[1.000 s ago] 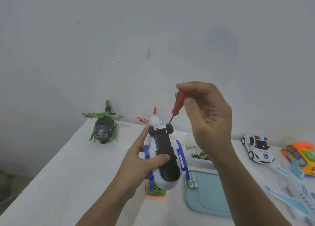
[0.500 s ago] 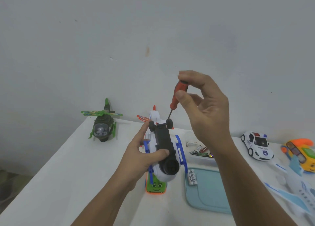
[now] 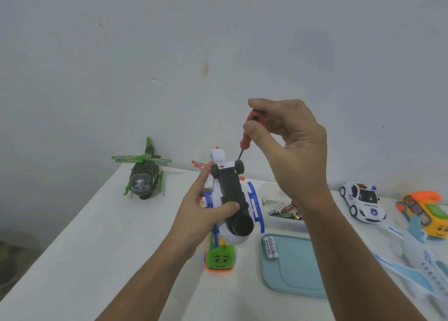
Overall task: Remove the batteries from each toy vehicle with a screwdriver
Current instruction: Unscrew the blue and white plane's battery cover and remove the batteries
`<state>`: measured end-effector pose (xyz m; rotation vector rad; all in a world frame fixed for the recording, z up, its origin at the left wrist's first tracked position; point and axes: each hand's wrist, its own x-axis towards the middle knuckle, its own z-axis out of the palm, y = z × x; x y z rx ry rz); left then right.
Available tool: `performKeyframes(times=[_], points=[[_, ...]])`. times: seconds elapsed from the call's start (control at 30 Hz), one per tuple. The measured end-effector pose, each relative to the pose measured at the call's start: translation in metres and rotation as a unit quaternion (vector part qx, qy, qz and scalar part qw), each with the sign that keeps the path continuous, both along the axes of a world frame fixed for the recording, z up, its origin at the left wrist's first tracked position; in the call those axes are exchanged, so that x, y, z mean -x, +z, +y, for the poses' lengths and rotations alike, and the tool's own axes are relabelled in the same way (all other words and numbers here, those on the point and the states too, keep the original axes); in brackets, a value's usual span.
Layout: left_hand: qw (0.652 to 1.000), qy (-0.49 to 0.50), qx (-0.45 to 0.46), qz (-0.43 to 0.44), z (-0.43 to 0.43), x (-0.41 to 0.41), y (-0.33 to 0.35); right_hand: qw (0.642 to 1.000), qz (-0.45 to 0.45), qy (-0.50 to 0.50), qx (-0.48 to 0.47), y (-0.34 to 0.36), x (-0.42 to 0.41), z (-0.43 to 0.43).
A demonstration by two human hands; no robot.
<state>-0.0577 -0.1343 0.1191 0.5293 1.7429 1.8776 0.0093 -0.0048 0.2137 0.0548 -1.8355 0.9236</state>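
left hand [image 3: 201,214]: grip wrapped round upturned white helicopter [image 3: 230,189] | right hand [image 3: 295,146]: raised, grip pinching screwdriver [image 3: 245,141], tip down

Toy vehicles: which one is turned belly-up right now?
The white-and-blue helicopter, held off the table in the left hand with its black underside facing up. The green helicopter and police car sit upright on it.

A white bench [image 3: 97,260] meets a plain pale wall [image 3: 218,29] that bears a small brownish mark [image 3: 205,69]. Toward the bench's right side a light blue tray [image 3: 298,272] lies flat, with a clear plastic tub [image 3: 283,224] just behind it.
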Motion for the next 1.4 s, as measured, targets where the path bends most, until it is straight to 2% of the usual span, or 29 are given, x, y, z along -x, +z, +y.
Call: performKeyframes(times=[0.53, 0.67, 0.83, 0.97, 1.17, 1.23, 1.4], points=[[1.0, -0.002, -0.016, 0.007, 0.002, 0.001, 0.001, 0.998, -0.024, 0.051, -0.023, 0.0, -0.004, 0.002], [1.0, -0.007, -0.018, 0.003, 0.002, 0.002, 0.002, 0.999, -0.016, 0.031, -0.028, 0.0, -0.002, 0.001], [1.0, -0.01, -0.021, 0.004, 0.002, 0.002, 0.003, 0.997, -0.021, 0.068, 0.0, 0.0, -0.004, 0.0], [1.0, -0.015, -0.022, 0.001, 0.001, 0.001, 0.003, 0.995, -0.056, 0.086, -0.002, 0.0, -0.006, 0.0], [1.0, -0.015, -0.021, 0.005, 0.002, 0.0, 0.005, 0.98, -0.174, 0.079, -0.05, -0.003, -0.009, 0.005], [1.0, -0.014, -0.022, 0.002, 0.002, 0.0, 0.004, 0.981, -0.176, 0.072, -0.03, -0.005, -0.01, 0.01], [0.999, -0.018, -0.035, 0.004, 0.001, 0.001, 0.004, 0.978, -0.143, 0.094, 0.117, -0.011, -0.008, 0.02]])
